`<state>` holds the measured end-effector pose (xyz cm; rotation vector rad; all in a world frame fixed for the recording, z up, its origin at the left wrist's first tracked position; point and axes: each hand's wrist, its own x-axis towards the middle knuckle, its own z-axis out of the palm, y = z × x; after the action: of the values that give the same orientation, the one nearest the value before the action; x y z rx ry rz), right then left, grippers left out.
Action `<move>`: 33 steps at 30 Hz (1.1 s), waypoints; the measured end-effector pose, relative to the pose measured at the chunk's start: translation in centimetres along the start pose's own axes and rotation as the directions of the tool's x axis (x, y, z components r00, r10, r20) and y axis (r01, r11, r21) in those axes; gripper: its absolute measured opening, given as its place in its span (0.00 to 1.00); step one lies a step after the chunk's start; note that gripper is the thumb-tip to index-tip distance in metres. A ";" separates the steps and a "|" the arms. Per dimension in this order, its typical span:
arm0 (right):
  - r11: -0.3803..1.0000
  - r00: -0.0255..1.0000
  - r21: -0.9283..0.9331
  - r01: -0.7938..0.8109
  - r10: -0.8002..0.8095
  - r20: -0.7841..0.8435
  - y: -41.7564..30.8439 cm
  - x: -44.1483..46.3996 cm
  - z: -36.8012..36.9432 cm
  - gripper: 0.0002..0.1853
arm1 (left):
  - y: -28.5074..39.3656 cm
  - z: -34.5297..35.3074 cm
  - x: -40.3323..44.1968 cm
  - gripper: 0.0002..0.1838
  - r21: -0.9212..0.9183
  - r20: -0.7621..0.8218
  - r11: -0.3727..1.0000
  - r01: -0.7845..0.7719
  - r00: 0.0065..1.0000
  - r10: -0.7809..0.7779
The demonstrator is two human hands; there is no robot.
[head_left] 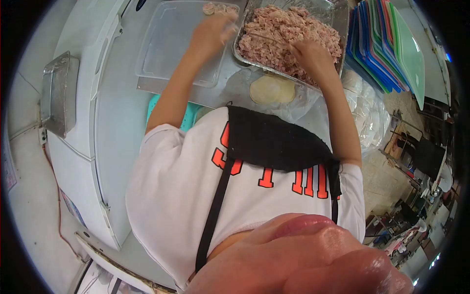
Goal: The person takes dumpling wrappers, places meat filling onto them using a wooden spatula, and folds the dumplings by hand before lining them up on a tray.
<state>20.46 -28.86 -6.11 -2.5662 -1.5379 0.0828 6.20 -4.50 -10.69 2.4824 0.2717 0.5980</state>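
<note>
My left hand (215, 32) is over the far right corner of a translucent plastic tray (178, 41). Its fingers are smeared by motion. Just beyond them, a small pale, pinkish, lumpy piece (220, 9) lies in the tray's corner; I cannot make out whether the hand touches it. My right hand (311, 54) is closed around a thin stick-like tool (267, 38) above the minced meat (293, 29). The meat fills much of a metal pan (252, 62). Nearer my body, a flat round of dough (271, 89) lies on clear plastic film (240, 85).
Several coloured plastic trays or lids (382, 44) stand stacked at the right. Below them sits a plastic bag of white rounded pieces (364, 105). A turquoise perforated basket (188, 117) is under the table edge. A metal container (59, 93) hangs at the left.
</note>
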 end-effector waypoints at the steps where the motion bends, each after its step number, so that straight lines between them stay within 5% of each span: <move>1: 0.993 1.000 -0.115 0.022 -0.021 0.004 -0.5 1.3 -0.2 0.12 | 2.3 0.6 -1.5 0.16 -0.114 0.040 0.993 -0.027 0.999 0.031; 3: 0.957 0.973 -0.222 0.185 -0.211 -0.096 -0.7 3.0 1.5 0.10 | 4.7 3.0 -4.7 0.16 -0.110 0.229 0.978 -0.175 0.953 0.196; 5: 0.922 0.940 -0.267 0.281 -0.321 -0.118 -1.5 2.9 2.5 0.08 | 6.4 5.8 -7.1 0.17 -0.203 0.313 0.968 -0.150 0.926 0.209; 8: 0.907 0.913 -0.186 0.378 -0.398 -0.086 -2.1 0.8 4.3 0.08 | 6.6 9.0 -9.8 0.17 -0.096 0.288 0.968 -0.232 0.925 0.250; 11: 0.862 0.857 -0.171 0.476 -0.499 -0.128 -1.4 -1.7 4.3 0.07 | 5.2 11.7 -11.6 0.17 -0.122 0.238 0.987 -0.109 0.962 0.135; 14: 0.883 0.931 -0.294 0.366 -0.353 0.096 -0.8 -1.5 -0.7 0.07 | 4.3 10.6 -12.3 0.14 -0.240 0.336 0.971 0.008 0.939 0.075; 17: 0.863 0.914 -0.359 0.356 -0.401 -0.058 0.0 0.8 -1.4 0.08 | 4.4 9.8 -13.2 0.11 -0.218 0.230 0.975 -0.038 0.969 0.089; 19: 0.835 0.873 -0.353 0.421 -0.480 -0.093 -0.3 1.9 1.1 0.08 | 5.4 8.8 -13.0 0.11 -0.290 0.214 0.948 0.128 0.975 -0.066; 24: 0.932 0.938 -0.162 0.324 -0.339 -0.074 -0.6 -1.5 6.7 0.10 | 5.5 8.2 -13.2 0.13 -0.591 0.118 0.747 0.303 0.949 -0.292; 26: 0.977 0.980 0.107 0.186 -0.176 -0.096 0.9 -2.6 7.9 0.11 | 5.3 7.6 -12.7 0.15 -0.657 0.238 0.620 0.429 0.898 -0.369; 27: 0.964 0.991 0.239 0.114 -0.093 -0.096 1.3 -2.7 8.0 0.12 | 5.4 7.4 -12.4 0.15 -0.612 0.215 0.682 0.399 0.915 -0.342; 30: 0.971 0.998 0.240 -0.005 0.020 -0.059 0.9 -3.4 3.5 0.16 | 5.2 7.2 -12.0 0.17 -0.526 0.173 0.791 0.313 0.950 -0.261; 33: 0.977 0.959 -0.131 0.165 -0.190 -0.210 2.3 -2.2 2.5 0.16 | 3.9 7.9 -11.6 0.18 -0.570 0.183 0.774 0.277 0.960 -0.210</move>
<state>21.13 -31.67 -8.98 -2.4037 -1.7192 -0.3092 -0.07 -15.16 -18.46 1.8235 0.3049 0.3598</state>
